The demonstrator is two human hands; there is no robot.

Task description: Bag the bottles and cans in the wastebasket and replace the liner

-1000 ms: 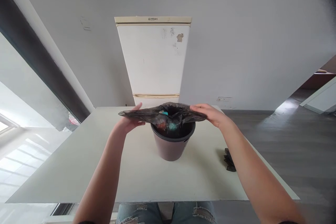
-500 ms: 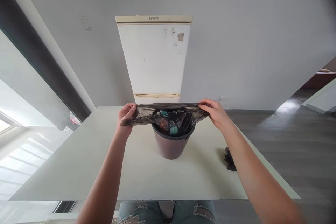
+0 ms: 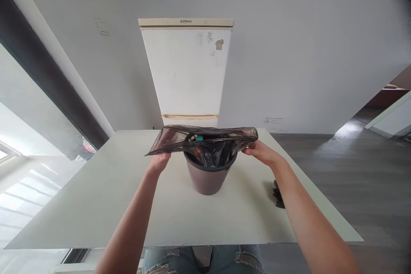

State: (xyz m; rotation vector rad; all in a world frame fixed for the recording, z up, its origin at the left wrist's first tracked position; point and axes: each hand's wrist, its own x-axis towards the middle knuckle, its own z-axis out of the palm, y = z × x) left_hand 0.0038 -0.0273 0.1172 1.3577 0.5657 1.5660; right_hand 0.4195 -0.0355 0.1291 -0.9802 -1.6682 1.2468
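A dark grey-brown trash bin [image 3: 207,180] stands upright on the pale table. A thin black garbage bag [image 3: 205,135] lines it, its mouth drawn up above the rim and pulled wide to both sides. Crumpled rubbish, including a bit of teal [image 3: 199,138], shows inside. My left hand [image 3: 160,160] is at the bag's left side, closed on the film, with the fingers partly behind the see-through plastic. On the right side, my right hand [image 3: 258,152] grips the bag just below its upper edge, the fingertips partly covered by it.
A crumpled black plastic piece [image 3: 278,195] lies on the table [image 3: 96,205] near my right forearm. Beyond the far table edge stands a white refrigerator [image 3: 186,72] against a grey wall [image 3: 289,51]. My jeans [image 3: 202,259] show below the near edge.
Both hands have slid lower along the bag, from its upper corners to below the edge. The bag's top now spreads over the fingers. The bin has stayed in place.
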